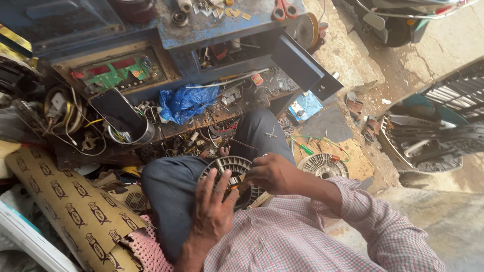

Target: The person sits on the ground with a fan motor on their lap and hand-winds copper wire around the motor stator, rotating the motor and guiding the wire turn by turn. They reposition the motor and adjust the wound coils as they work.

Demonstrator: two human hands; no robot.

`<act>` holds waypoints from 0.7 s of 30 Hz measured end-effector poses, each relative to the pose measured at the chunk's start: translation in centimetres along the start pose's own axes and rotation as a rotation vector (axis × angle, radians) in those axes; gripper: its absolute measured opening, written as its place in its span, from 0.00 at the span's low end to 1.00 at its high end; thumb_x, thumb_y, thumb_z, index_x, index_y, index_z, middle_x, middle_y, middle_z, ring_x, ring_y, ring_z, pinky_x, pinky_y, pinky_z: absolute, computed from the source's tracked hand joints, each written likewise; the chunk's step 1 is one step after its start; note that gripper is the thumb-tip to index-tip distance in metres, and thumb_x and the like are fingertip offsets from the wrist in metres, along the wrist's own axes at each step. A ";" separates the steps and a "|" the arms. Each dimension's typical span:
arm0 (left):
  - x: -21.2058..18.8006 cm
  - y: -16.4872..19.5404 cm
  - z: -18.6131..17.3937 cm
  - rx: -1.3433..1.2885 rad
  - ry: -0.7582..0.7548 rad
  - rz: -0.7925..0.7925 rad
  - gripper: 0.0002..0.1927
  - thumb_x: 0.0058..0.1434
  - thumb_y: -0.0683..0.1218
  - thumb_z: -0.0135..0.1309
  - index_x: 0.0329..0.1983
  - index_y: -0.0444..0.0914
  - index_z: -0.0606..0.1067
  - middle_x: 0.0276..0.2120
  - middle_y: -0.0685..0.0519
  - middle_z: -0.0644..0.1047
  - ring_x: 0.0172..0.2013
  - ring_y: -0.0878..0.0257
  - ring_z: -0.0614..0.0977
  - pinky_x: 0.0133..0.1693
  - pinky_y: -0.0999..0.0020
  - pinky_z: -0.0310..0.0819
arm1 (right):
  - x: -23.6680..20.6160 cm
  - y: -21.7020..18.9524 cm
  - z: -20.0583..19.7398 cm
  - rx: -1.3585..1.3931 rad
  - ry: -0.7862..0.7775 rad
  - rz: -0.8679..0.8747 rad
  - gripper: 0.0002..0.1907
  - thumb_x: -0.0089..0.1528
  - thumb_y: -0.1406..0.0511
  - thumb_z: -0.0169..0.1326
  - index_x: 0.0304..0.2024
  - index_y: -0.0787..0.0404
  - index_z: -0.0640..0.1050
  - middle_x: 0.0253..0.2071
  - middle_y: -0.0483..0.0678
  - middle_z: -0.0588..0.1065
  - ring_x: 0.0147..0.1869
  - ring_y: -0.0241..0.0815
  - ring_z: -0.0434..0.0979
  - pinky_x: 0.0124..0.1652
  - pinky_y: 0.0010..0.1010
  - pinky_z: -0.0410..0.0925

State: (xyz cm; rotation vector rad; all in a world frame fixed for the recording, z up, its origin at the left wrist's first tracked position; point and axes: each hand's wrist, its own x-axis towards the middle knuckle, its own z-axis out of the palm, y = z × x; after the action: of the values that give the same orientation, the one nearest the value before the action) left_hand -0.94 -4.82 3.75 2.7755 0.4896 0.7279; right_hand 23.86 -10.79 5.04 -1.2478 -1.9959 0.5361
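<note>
Here, the slotted round stator core (233, 176) lies on the person's lap, flat face up; its axis points up toward the camera. The left hand (212, 209) rests on it with fingers spread and flat, the right hand (272, 173) curls around its right rim. A second stator (322, 165) lies right, a blue plastic bag (186, 102) on the far cluttered workbench (217, 25).

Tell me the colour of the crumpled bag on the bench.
Blue; the crumpled bag shows clearly in the head view.

stator: that round slotted fan-motor stator (229, 174) sits flat in your lap on your knees
look: grey metal ring, dark centre
state: partly covered by your hands
</note>
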 end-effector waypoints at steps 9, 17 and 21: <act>0.3 0.0 -0.1 0.012 0.093 0.036 0.11 0.61 0.44 0.58 0.45 0.36 0.80 0.64 0.43 0.70 0.64 0.38 0.68 0.64 0.41 0.60 | 3.0 6.4 2.7 0.159 -0.046 0.053 0.05 0.59 0.65 0.62 0.35 0.59 0.84 0.32 0.48 0.80 0.37 0.48 0.80 0.36 0.39 0.71; 6.8 -6.7 2.2 -0.571 -0.210 -0.675 0.11 0.57 0.46 0.66 0.32 0.33 0.79 0.29 0.49 0.80 0.33 0.60 0.81 0.39 0.64 0.76 | 8.2 4.4 2.4 -0.151 0.132 0.070 0.05 0.51 0.62 0.64 0.30 0.53 0.83 0.31 0.45 0.79 0.37 0.49 0.80 0.40 0.39 0.72; 6.0 -9.9 3.5 -0.960 -0.447 -0.575 0.06 0.59 0.41 0.62 0.37 0.33 0.80 0.30 0.54 0.81 0.35 0.68 0.79 0.40 0.69 0.75 | 6.4 -0.1 3.1 -0.103 0.064 0.120 0.07 0.52 0.63 0.64 0.31 0.56 0.81 0.34 0.48 0.77 0.37 0.52 0.79 0.36 0.41 0.71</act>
State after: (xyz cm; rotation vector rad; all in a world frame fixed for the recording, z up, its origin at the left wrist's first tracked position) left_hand 3.20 6.02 0.39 1.6875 0.5905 0.1150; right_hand 19.63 -5.04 5.30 -1.4366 -1.9251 0.4500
